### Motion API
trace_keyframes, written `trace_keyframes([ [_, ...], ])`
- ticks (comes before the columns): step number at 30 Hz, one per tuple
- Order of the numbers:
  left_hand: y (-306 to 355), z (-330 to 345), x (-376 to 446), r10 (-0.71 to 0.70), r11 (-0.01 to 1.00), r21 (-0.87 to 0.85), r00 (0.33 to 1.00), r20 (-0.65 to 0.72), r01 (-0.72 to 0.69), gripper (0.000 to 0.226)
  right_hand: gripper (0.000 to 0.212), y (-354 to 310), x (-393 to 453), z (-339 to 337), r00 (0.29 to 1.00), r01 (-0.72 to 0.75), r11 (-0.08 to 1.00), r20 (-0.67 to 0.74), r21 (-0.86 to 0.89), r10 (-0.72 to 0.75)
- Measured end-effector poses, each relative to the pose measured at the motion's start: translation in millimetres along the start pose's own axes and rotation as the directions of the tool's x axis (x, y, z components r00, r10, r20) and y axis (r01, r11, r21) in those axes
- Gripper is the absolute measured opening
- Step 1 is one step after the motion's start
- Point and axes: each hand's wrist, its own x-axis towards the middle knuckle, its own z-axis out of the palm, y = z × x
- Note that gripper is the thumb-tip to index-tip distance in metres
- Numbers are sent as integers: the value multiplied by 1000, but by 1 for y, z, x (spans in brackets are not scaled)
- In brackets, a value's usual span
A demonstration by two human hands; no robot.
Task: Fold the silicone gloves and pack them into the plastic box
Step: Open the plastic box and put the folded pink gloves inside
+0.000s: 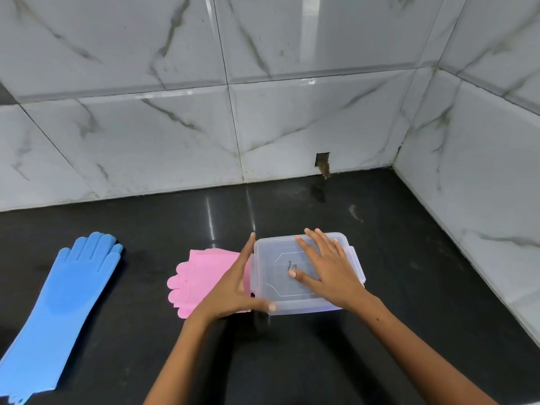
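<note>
Left hand (233, 290) edge-on, fingers straight, thumb forward; right hand (327, 270) flat, palm down, fingers spread.

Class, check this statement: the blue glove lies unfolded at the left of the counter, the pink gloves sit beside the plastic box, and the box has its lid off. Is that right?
One detail is wrong. The head view shows the plastic box with its lid on, the right hand resting flat on it. The blue glove and pink gloves are as stated.

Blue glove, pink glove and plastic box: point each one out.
blue glove (62, 290), head view, on the middle of its palm.
pink glove (204, 271), head view, on its folded flat part.
plastic box (273, 255), head view, on the bare lid.
</note>
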Motion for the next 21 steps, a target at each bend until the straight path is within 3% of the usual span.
trace_keyframes([
  [2, -3, -3, -1, 44, 995, 88, 995, 85, -51, 138, 90, -1, -1, -2, 999, 15, 1000, 46, 23, -16],
  [4, -2, -2, 1, 87, 981, 164, 993, 83, -99, 147, 107, -1, 2, -11, 989, 69, 997, 126, 24, -72],
  [8, -2, 6, 11, 107, 994, 36, 994, 14, -107, 155, 125, 9, 16, -43, 926, 187, 982, 340, -37, -164],
  [10, -2, 11, 13, 106, 994, 25, 994, -7, -105, 153, 126, 14, 17, -52, 908, 210, 976, 382, -55, -173],
  [16, -29, 14, 0, 74, 997, -2, 992, -103, -75, 153, 104, -5, 12, -32, 925, 331, 938, 231, -100, -302],
  [21, -38, 13, 1, 63, 998, 16, 992, -113, -61, 149, 93, -5, 6, -30, 939, 320, 947, 130, 14, -319],
])
